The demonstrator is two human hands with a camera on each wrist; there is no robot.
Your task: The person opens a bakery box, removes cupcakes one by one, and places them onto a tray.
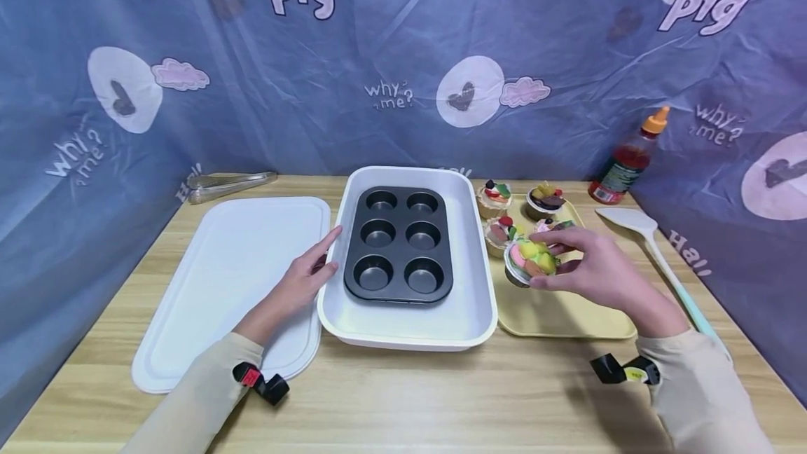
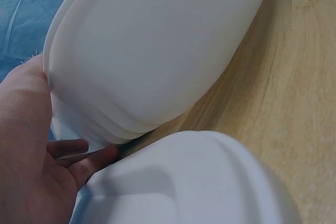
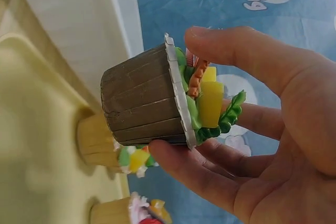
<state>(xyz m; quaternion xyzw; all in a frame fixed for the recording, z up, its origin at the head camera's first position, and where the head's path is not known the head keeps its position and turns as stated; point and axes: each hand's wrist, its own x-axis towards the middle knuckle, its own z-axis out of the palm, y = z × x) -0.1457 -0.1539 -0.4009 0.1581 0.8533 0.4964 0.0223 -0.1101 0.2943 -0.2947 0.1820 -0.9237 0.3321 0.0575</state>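
Observation:
My right hand point(image 1: 595, 268) holds a toy cupcake point(image 1: 529, 263) above the yellow tray. Seen in the right wrist view, the cupcake point(image 3: 147, 98) lies tilted sideways, with a brown pleated cup, yellow chunks and green trim; thumb and fingers grip its rim and side. My left hand point(image 1: 299, 282) is at the left rim of a deep white basin point(image 1: 403, 324). In the left wrist view its thumb goes behind the basin's rim, partly hidden, while other fingers point(image 2: 94, 163) lie outside the wall. Inside the basin sits a dark muffin pan point(image 1: 400, 244) with several round cups.
Several more cupcakes point(image 1: 494, 200) stand on the yellow tray point(image 1: 567, 317). A white board point(image 1: 233, 279) lies left of the basin, with metal tongs point(image 1: 230, 184) behind it. At the right are a sauce bottle point(image 1: 624, 167) and a spatula point(image 1: 665, 268). Patterned blue cloth point(image 1: 403, 40) hangs behind.

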